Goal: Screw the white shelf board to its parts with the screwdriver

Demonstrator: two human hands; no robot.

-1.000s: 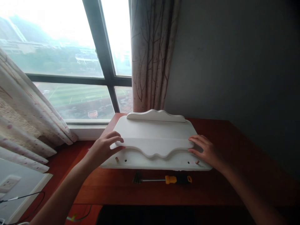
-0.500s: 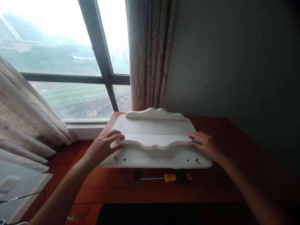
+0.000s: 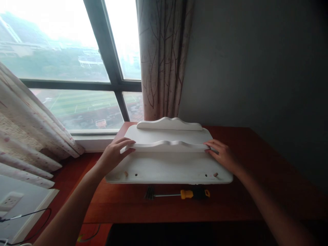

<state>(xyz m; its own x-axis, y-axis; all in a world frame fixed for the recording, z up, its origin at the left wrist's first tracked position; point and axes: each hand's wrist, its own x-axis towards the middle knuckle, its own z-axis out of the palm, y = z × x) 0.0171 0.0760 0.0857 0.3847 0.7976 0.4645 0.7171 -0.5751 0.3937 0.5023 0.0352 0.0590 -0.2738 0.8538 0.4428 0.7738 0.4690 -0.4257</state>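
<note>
Turned over about its length since the earlier frame, the wavy strip point(image 3: 169, 147) now has its scalloped edge toward the far side of the white board point(image 3: 170, 167), no longer toward the body. From my remote seat, I read left to right. At the board's left side, the left hand point(image 3: 112, 154) grasps the strip's left end, thumb on the near face and fingers over the far one. Closer to the board's near edge are the left dowel point(image 3: 126, 174) and, just inside it, the left hole point(image 3: 136, 175). Some screws point(image 3: 149, 193) lie on the table point(image 3: 115, 208) just off the board's near edge. Across the board's middle I see the strip's long axis running side to side, roughly parallel to that edge, with the dowels on its near side; neither hand is clearly nearer. I can't tell whether its underside touches the board. A second strip point(image 3: 169, 124) stands along the board's far edge. Off the near edge, right of the screws, lies the screwdriver point(image 3: 194, 194). Toward the board's near right corner are the right hole point(image 3: 206, 175) and right dowel point(image 3: 216, 175). At the board's right side, the right hand point(image 3: 222, 153) pinches the strip's right end.
</note>
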